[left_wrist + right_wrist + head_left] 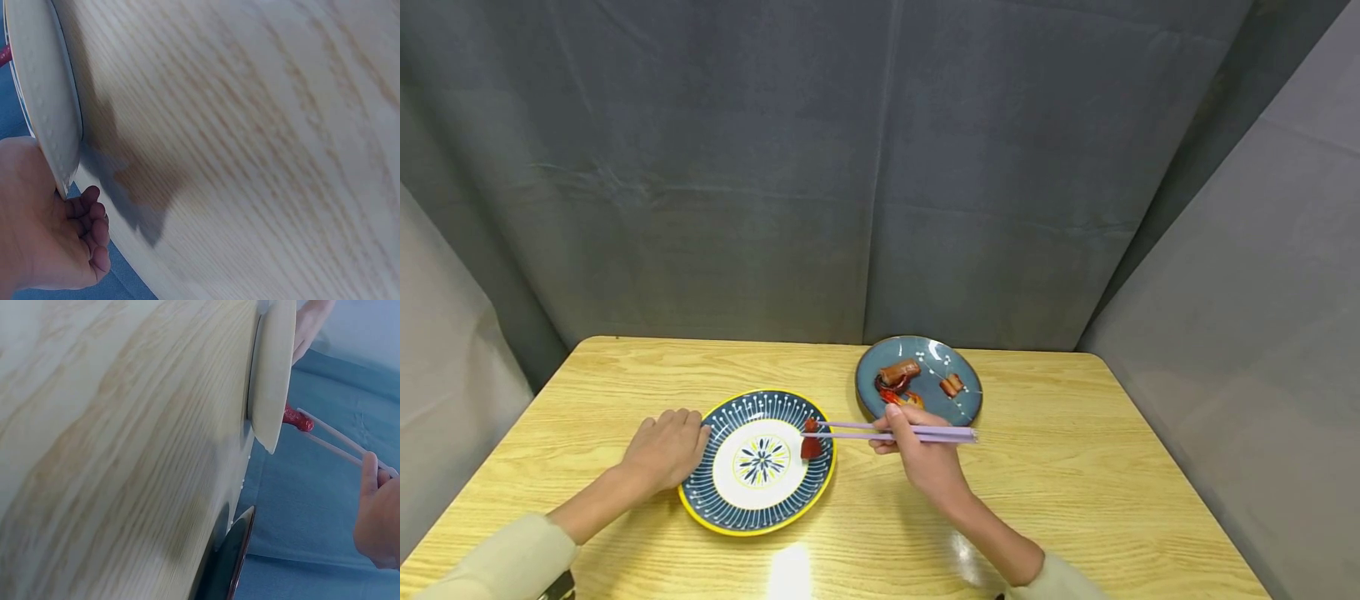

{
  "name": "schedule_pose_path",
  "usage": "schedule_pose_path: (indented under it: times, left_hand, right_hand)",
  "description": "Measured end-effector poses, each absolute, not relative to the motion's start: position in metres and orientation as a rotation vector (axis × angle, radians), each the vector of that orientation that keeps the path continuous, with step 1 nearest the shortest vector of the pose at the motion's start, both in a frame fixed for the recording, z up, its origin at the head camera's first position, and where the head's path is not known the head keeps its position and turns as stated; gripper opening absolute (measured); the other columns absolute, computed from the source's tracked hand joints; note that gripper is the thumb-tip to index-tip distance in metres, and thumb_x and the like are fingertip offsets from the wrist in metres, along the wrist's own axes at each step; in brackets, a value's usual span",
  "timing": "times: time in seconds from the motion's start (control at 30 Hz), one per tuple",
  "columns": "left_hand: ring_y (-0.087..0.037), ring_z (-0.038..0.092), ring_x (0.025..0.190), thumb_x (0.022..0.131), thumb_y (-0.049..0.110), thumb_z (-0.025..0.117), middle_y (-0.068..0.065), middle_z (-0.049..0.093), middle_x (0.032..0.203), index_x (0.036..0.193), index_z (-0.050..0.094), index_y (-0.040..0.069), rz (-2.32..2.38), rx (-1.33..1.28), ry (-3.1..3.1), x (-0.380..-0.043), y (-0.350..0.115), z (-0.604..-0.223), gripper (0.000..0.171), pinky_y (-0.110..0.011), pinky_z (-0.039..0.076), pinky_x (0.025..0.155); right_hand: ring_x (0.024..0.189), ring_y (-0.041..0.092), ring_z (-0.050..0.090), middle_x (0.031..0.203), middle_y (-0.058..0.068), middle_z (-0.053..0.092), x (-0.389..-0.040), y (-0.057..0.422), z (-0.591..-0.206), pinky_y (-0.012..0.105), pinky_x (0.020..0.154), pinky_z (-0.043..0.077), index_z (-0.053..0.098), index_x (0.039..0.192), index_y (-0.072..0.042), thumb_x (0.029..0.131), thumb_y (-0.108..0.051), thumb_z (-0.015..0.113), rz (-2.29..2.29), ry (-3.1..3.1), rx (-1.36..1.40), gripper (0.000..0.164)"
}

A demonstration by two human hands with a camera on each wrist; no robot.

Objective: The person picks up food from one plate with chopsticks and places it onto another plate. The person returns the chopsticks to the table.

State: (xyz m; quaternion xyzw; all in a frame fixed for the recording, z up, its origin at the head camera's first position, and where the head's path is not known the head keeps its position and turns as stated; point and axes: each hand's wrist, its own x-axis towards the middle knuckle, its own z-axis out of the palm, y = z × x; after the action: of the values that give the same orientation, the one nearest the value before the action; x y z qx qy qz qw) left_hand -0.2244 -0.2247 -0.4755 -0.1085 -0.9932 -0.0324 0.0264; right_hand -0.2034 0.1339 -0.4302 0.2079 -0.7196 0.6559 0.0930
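Observation:
My right hand holds a pair of lilac chopsticks, reaching left over a patterned plate with a yellow rim. At their tips is a dark red piece of food, at the right side of this plate; in the right wrist view the red piece sits between the two tips, just above the rim. My left hand grips the plate's left edge; the left wrist view shows its curled fingers at the rim. What the thumb does is hidden there.
A blue-grey plate stands behind my right hand, near the table's back edge. On it lie a brown roll-shaped piece, an orange-red piece and a small brown piece. Grey curtains enclose the wooden table.

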Motion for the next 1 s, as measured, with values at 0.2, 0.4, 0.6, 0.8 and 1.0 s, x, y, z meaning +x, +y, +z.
schedule_pose_path:
  times: [0.2, 0.4, 0.6, 0.8, 1.0]
  left_hand:
    - [-0.038, 0.057, 0.094, 0.103, 0.022, 0.047, -0.021, 0.061, 0.099, 0.110, 0.058, -0.009, -0.100, -0.332, -3.073, -0.224, -0.226, -0.476, 0.034, -0.054, 0.045, 0.077]
    - [-0.040, 0.057, 0.097, 0.103, 0.022, 0.047, -0.023, 0.061, 0.101, 0.111, 0.059, -0.009, -0.100, -0.330, -3.065, -0.224, -0.228, -0.477, 0.035, -0.055, 0.045, 0.077]
    - [-0.038, 0.057, 0.093, 0.103, 0.022, 0.047, -0.020, 0.061, 0.098, 0.109, 0.059, -0.008, -0.097, -0.332, -3.063, -0.223, -0.228, -0.477, 0.033, -0.053, 0.044, 0.075]
    - [-0.035, 0.056, 0.088, 0.103, 0.022, 0.047, -0.016, 0.059, 0.093, 0.106, 0.059, -0.006, -0.100, -0.329, -3.068, -0.223, -0.227, -0.476, 0.031, -0.051, 0.044, 0.073]
    - [-0.034, 0.056, 0.088, 0.103, 0.022, 0.047, -0.016, 0.059, 0.093, 0.107, 0.058, -0.007, -0.100, -0.338, -3.067, -0.223, -0.226, -0.475, 0.032, -0.051, 0.044, 0.073]
  right_hand:
    - [0.071, 0.024, 0.070, 0.081, 0.028, 0.067, -0.206, 0.127, -0.432, 0.037, 0.067, 0.059, 0.070, 0.088, 0.010, 0.104, -0.010, 0.054, 1.961, -2.120, 0.620, 0.031]
    - [0.071, 0.024, 0.070, 0.081, 0.027, 0.068, -0.208, 0.120, -0.432, 0.037, 0.067, 0.059, 0.069, 0.089, 0.012, 0.104, -0.012, 0.053, 1.977, -2.129, 0.629, 0.032]
    - [0.070, 0.030, 0.070, 0.080, 0.022, 0.070, -0.212, 0.113, -0.432, 0.037, 0.067, 0.059, 0.070, 0.089, 0.011, 0.104, -0.012, 0.054, 1.985, -2.133, 0.623, 0.032]
    - [0.072, 0.033, 0.069, 0.081, 0.025, 0.069, -0.216, 0.107, -0.432, 0.036, 0.066, 0.059, 0.069, 0.089, 0.014, 0.104, -0.012, 0.054, 2.014, -2.148, 0.633, 0.033]
    - [0.072, 0.035, 0.069, 0.080, 0.021, 0.071, -0.220, 0.101, -0.430, 0.033, 0.065, 0.058, 0.071, 0.089, 0.011, 0.105, -0.016, 0.054, 1.945, -2.214, 0.682, 0.035]
